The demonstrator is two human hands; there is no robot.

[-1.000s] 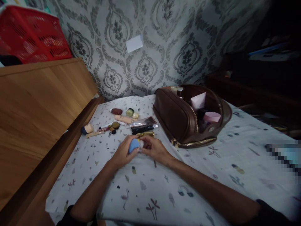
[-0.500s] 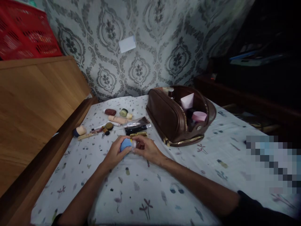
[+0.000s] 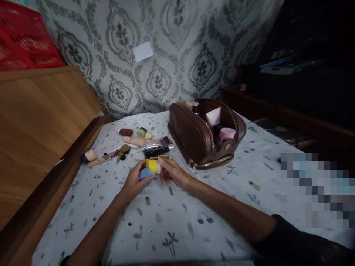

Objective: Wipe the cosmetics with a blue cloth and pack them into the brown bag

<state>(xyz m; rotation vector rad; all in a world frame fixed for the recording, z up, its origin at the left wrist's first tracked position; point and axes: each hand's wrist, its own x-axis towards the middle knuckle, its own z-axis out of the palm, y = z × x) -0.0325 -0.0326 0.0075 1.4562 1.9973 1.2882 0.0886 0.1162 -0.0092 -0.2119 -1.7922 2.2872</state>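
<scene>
A small yellow container (image 3: pixel 151 166) with a pale, whitish end is held low over the bed sheet, between both hands. My left hand (image 3: pixel 135 180) is closed round it with a crumpled blue cloth (image 3: pixel 145 173) against it. My right hand (image 3: pixel 176 173) has its fingertips at the pale end; its lower fingers are slightly blurred. Just behind the hands lie a gold tube (image 3: pixel 161 157), a black tube (image 3: pixel 158 151) and a shiny tube (image 3: pixel 162 142). A brown toiletry bag (image 3: pixel 190 133) stands unzipped to the right, with a pink-lidded jar (image 3: pixel 227 133) and a pale pink tube (image 3: pixel 213 116) inside.
More cosmetics lie at the left: a beige tube (image 3: pixel 135 141), a dark red bottle (image 3: pixel 126 132), a green-topped item (image 3: pixel 141 132) and a thick brush (image 3: pixel 89 156). A wooden panel (image 3: pixel 41 122) borders the left side, with a red basket (image 3: pixel 24 40) above it. Patterned wallpaper (image 3: pixel 158 48) is behind.
The container has turned in my hands, so its yellow side shows more and the blue cloth sits lower. My right fingers have shifted on its pale end. The whole view has moved slightly.
</scene>
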